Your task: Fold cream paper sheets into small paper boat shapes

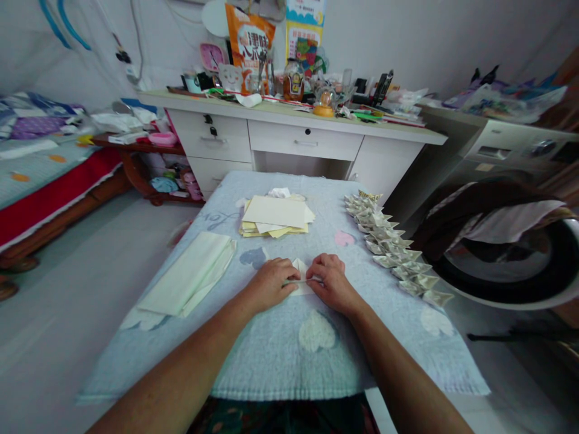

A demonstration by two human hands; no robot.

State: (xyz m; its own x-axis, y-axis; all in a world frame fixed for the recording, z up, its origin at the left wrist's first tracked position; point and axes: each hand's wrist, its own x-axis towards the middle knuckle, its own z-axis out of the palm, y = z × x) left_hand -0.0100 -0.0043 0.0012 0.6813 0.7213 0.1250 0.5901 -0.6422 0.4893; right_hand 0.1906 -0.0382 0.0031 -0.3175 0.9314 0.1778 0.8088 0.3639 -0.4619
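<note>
Between my two hands, low over the middle of the cloth-covered table point(253, 361), is a small piece of partly folded paper point(299, 289) with a pointed top. My left hand point(275, 282) pinches its left side, fingers closed on it. On the right side my right hand point(331, 280) grips the same paper with bent fingers. Behind the hands lies a stack of cream and yellow paper sheets point(275, 212). To the left rests a larger folded pale sheet point(187, 274). Rows of folded paper boats point(393, 247) line the table's right side.
A white desk point(294, 135) crowded with jars, a clock and an orange bag point(250, 45) stands beyond the table. A front-loading washing machine point(506, 150) with its door open and clothes hanging out is at right. At left are a bed point(45, 175) and a low wooden shelf point(149, 150).
</note>
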